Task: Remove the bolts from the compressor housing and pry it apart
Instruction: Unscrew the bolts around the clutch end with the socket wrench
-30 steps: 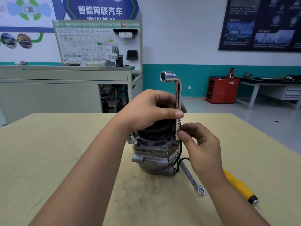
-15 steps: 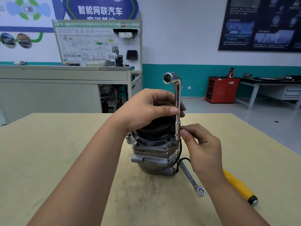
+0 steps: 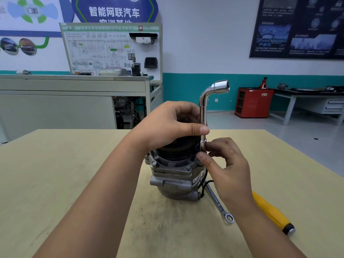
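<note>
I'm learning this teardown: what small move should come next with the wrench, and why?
Probably twirl the wrench with the right hand to loosen the hidden bolt beneath. It stands upright at the compressor's right edge, the left hand grips its shaft, and the right hand pinches its lower end.

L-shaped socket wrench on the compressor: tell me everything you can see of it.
The L-shaped socket wrench looks like polished chrome steel. Its shaft stands upright at the right upper edge of the compressor; the bent top socket points right, mouth open. The left hand holds the mid-shaft under its thumb, and the right hand pinches the lower socket end, whose tip is hidden.
</note>
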{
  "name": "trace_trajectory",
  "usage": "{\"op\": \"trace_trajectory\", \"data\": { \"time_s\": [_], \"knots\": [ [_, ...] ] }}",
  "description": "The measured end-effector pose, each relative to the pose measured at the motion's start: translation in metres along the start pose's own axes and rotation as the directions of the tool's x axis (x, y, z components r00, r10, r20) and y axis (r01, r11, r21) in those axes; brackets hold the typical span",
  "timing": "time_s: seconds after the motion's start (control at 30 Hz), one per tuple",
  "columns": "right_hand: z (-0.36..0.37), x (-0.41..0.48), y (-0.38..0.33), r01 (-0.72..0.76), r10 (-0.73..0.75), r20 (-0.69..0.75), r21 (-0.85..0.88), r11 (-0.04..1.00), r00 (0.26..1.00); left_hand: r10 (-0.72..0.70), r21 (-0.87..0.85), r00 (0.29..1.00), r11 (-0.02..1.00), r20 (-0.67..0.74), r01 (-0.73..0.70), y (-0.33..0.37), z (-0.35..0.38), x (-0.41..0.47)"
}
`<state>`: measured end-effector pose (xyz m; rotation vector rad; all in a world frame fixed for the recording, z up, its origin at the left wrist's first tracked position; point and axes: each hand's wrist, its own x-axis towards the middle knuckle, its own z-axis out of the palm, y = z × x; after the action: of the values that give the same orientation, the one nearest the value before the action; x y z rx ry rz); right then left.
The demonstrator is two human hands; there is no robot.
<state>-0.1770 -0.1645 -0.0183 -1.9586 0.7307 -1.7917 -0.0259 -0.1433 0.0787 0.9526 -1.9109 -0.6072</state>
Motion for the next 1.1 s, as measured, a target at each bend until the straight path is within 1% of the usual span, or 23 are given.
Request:
{"op": "trace_trajectory", "data": {
  "time_s": [0.1,0.2,0.33,0.57,0.67,0.83,1.0,1.1],
  "knots": [
    [-0.0013,-0.0009,0.0016,-0.010,0.010,0.000,0.017,1.000,1.000,-0.001,0.013,1.000,1.000,-0.004,0.001,-0.0010,-0.0006,0.0002],
    [-0.0018,-0.0021,0.0038,-0.072,0.073,-0.007,0.074,0.995,0.997,0.003,0.009,1.000,1.000,-0.003,-0.003,-0.0013,-0.0008,0.0005],
    [-0.0014,-0.0008,0.0063,-0.105,0.105,-0.001,0.094,0.990,0.994,0.001,0.011,0.999,1.000,0.042,-0.001,-0.0011,-0.0015,0.0007],
    [-0.0009,-0.0007,0.0066,-0.135,0.135,0.013,0.144,0.980,0.991,-0.006,-0.078,0.995,0.997,0.099,0.014,-0.0038,-0.0016,0.0009],
    [-0.0016,-0.0006,0.0077,-0.142,0.140,0.023,0.149,0.978,0.990,-0.001,-0.090,0.994,0.996,0.108,0.011,-0.0047,-0.0031,0.0007],
    [-0.0017,-0.0008,0.0085,-0.154,0.151,0.031,0.139,0.978,0.988,-0.009,-0.042,0.997,0.999,0.073,0.012,-0.0029,-0.0027,0.0004],
    [0.0002,0.0000,0.0056,-0.085,0.083,0.022,0.110,0.990,0.996,-0.023,0.015,0.999,1.000,0.026,0.023,-0.0011,-0.0018,-0.0002],
    [0.0001,-0.0002,0.0052,-0.079,0.076,0.033,0.111,0.991,0.997,-0.032,0.024,0.999,0.999,0.002,0.032,0.0007,0.0003,0.0003]
  ]
}}
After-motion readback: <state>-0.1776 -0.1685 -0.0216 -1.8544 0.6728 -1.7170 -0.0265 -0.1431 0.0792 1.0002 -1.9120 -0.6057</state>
